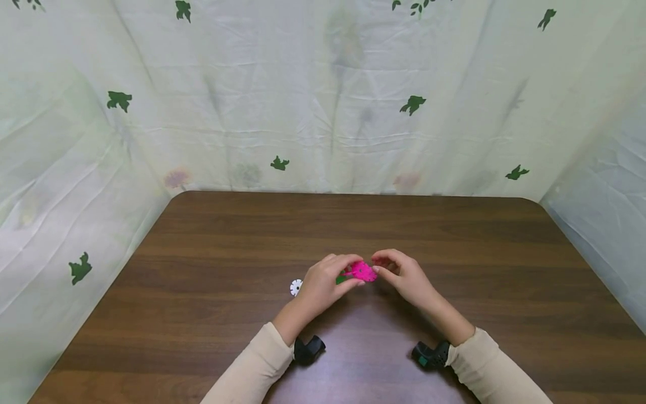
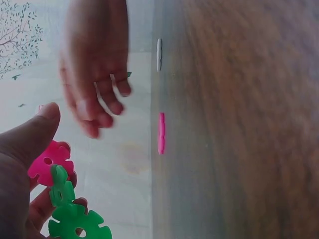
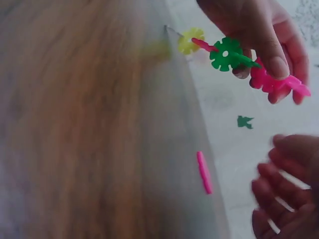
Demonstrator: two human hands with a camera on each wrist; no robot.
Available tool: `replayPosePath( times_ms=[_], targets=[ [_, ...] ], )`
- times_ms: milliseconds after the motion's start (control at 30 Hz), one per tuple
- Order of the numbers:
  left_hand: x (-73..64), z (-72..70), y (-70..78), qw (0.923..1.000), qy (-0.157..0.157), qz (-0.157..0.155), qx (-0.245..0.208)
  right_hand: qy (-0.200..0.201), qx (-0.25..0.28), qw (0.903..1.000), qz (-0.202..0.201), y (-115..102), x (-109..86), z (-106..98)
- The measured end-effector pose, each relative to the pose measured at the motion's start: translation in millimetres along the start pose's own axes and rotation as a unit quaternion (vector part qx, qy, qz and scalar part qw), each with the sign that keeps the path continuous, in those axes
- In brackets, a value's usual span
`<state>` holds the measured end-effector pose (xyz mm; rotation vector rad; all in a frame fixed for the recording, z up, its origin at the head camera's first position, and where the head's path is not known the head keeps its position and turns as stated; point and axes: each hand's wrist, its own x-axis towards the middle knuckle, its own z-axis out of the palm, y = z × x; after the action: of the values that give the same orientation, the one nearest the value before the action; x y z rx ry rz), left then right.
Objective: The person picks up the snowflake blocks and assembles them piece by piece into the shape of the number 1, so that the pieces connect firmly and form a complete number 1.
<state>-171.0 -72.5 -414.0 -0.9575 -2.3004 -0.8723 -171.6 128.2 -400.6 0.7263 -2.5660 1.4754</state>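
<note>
Linked plastic discs (image 3: 234, 55), notched round their rims, are held up over the middle of the desk (image 1: 202, 258). A pale, creased curtain (image 1: 282, 101) with dark green shapes (image 1: 119, 100) on it hangs across the far side and down the left and right. The desk is brown and wood-grained, with rounded far corners. Cream sleeves (image 1: 499, 370) cover my forearms, which come in from the near side.

My left grip (image 1: 323, 280) pinches the linked row at a pink disc (image 1: 364, 271), thumb on one face and fingers behind; from there the row runs through green pieces and another pink one to a yellow disc (image 3: 188, 44). Just right of it, my right grip (image 1: 409, 278) is released, its fingers loosely bent and apart, holding nothing. Black wrist cameras (image 1: 309, 351) sit at both cuffs.

Smallest are the loose pieces: a white disc (image 1: 294, 287) lies on the desk just left of my left grip, and a loose pink disc (image 2: 161, 133) lies flat, edge-on to the left wrist view.
</note>
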Motion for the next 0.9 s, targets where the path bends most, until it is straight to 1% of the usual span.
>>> replayPosePath(
  times_ms=[67,133,233,333,433,567,700,767,900],
  targets=[
    [-0.1,0.1,-0.4,1.0,0.006,-0.002,-0.002,-0.013,-0.044,0.9988,-0.014,16,0.7,3],
    [0.0,0.2,-0.4,0.9999,0.012,-0.002,-0.007,-0.029,-0.072,0.9967,-0.025,33,1.4,7],
    [0.3,-0.6,0.5,0.9998,0.015,-0.003,-0.012,-0.055,-0.099,0.9932,-0.028,38,1.1,9],
    [0.3,-1.1,0.9,0.9998,0.011,-0.006,-0.017,-0.068,-0.131,0.9884,-0.036,41,0.8,11],
    [0.3,-1.9,1.0,0.9997,0.007,-0.008,-0.024,-0.073,-0.141,0.9867,-0.034,42,1.0,11],
    [0.5,-2.4,0.6,0.9994,0.005,-0.008,-0.033,-0.067,-0.104,0.9921,-0.02,40,1.9,11],
    [0.5,-2.1,0.4,0.999,0.001,-0.009,-0.043,-0.047,-0.066,0.9966,-0.016,38,2.4,8],
    [0.4,-2.1,0.5,0.9988,-0.001,-0.012,-0.046,-0.034,-0.049,0.9981,-0.014,36,2.6,5],
    [0.1,-1.9,0.6,0.9989,-0.002,-0.015,-0.045,-0.019,0.001,0.9998,0.007,32,3.9,-1]
  ],
)
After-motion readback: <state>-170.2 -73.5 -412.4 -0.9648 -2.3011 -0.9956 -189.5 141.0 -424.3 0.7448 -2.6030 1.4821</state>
